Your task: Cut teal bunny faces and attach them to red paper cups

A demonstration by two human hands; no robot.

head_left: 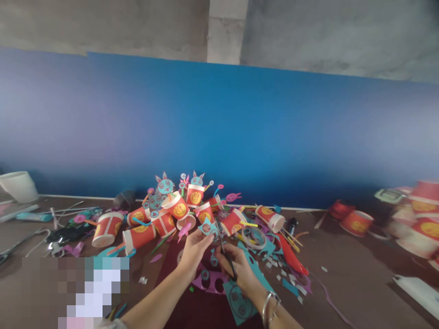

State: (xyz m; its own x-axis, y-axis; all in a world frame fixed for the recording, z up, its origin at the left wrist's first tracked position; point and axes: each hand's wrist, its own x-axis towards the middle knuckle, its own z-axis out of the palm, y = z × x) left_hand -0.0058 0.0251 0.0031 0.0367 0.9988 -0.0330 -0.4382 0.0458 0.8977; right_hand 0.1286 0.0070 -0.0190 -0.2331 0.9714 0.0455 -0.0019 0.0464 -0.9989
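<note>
Pinched in my left hand (198,246) is a small blue paper cutout (207,227) with drawn lines on it. My right hand (238,264) grips a pair of scissors with black handles (230,266), its blades pointing up beside the paper. Below my right hand lies a blue paper sheet (238,301) with a face drawn on it. Purple paper with round holes (209,282) rests on the table between my forearms. Just beyond my hands, several red paper cups (179,210) lie heaped together, some with paper faces and strips attached.
A roll of clear tape (254,238) and a red pointed object (293,256) lie to the right among paper scraps. More red cups (356,223) stand at far right. A white cup (19,187) is at far left. A blue panel (219,132) rises behind the table.
</note>
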